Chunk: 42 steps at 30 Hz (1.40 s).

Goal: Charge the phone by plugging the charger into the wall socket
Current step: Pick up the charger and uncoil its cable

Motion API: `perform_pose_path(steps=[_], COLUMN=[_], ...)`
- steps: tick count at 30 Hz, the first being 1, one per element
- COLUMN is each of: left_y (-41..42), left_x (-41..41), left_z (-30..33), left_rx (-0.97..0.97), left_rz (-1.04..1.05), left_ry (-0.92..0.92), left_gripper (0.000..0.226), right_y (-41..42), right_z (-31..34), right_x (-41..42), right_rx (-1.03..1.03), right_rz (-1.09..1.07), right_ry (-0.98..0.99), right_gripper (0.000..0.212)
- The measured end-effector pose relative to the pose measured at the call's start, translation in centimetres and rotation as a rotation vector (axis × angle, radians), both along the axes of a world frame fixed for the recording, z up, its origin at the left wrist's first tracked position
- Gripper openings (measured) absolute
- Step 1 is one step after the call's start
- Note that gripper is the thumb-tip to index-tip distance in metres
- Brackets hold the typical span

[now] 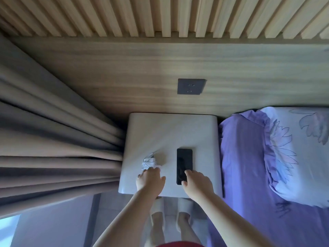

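Just below the middle of the frame, the left hand point(150, 179) reaches forward over the near edge of a white bedside table point(170, 132), fingers loosely spread, their tips touching the near end of a white charger with its cable bundled around it point(149, 161); nothing is gripped yet. Just to its right, the right hand point(197, 182) lies over the lower end of a black phone point(184, 163), fingers spread, thumb at the phone's bottom edge and a fingertip on its dark screen; whether it is actually pinching the phone cannot be told. The phone lies flat, long side pointing toward the wall, near the charger but apart from it.

Above the table, right of frame centre, a grey wall socket point(191, 86) sits in a wood panel point(106, 72), with nothing plugged in. Vertical wooden slats point(160, 15) fill the top of the frame. Brown curtains point(53, 139) hang at the left, and a bed with purple sheets point(249, 166) and a floral pillow point(299, 148) fills the right.
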<state>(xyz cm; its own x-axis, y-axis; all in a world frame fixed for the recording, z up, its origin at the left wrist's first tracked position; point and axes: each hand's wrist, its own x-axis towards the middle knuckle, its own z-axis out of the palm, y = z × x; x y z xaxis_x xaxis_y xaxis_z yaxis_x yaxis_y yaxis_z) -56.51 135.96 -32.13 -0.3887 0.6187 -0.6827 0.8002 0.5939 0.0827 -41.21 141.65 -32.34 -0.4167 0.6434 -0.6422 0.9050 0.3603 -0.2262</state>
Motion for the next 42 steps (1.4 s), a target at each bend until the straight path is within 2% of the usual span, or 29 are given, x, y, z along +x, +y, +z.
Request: perform_pose_path(steps=[12, 16, 20, 22, 24, 26, 28, 31, 34, 39, 42], left_y=[1.0, 1.6, 1.4, 1.4, 1.6, 1.9, 2.1, 2.2, 2.6, 4.0, 5.2], left_x=[-2.9, -2.9, -3.3, -3.5, -3.3, -2.6, -1.5, -0.1, 0.4, 0.8, 1.0], left_z=[-8.7, -11.1, -12.4, -12.4, -11.5, -9.9, -8.3, -6.1, -4.4, -1.8, -0.5], left_rx=[0.088, 0.073, 0.144, 0.179, 0.256, 0.317, 0.339, 0.378, 0.408, 0.409, 0.449], left_rz=[0.238, 0.306, 0.367, 0.479, 0.689, 0.94, 1.071, 1.098, 1.088, 0.996, 0.915], left_ry=[-0.034, -0.052, -0.103, -0.206, -0.407, -0.674, -0.883, -1.05, -1.136, -1.191, -1.14], left_gripper=[0.069, 0.066, 0.06, 0.057, 0.05, 0.046, 0.045, 0.048, 0.049, 0.047, 0.012], right_y=[-2.2, -2.4, -2.3, -2.1, -1.8, -1.3, -0.9, -0.2, 0.5, 1.4, 2.0], right_z=[-7.0, -8.9, -9.8, -9.8, -9.2, -8.3, -7.3, -5.4, -3.6, -1.9, -1.4], right_x=[-4.8, -4.9, -4.2, -3.8, -3.6, -3.4, -3.3, -3.0, -2.3, -1.7, -1.3], right_rx=[-0.073, -0.076, -0.108, -0.129, -0.167, -0.205, -0.231, -0.301, -0.375, -0.436, -0.445], right_rz=[-0.174, -0.215, -0.252, -0.294, -0.379, -0.488, -0.582, -0.722, -0.781, -0.843, -0.846], right_ry=[0.126, 0.147, 0.166, 0.198, 0.258, 0.346, 0.45, 0.581, 0.69, 0.851, 0.911], right_gripper=[0.023, 0.02, 0.015, 0.009, 0.01, 0.028, 0.037, 0.031, 0.049, 0.035, 0.033])
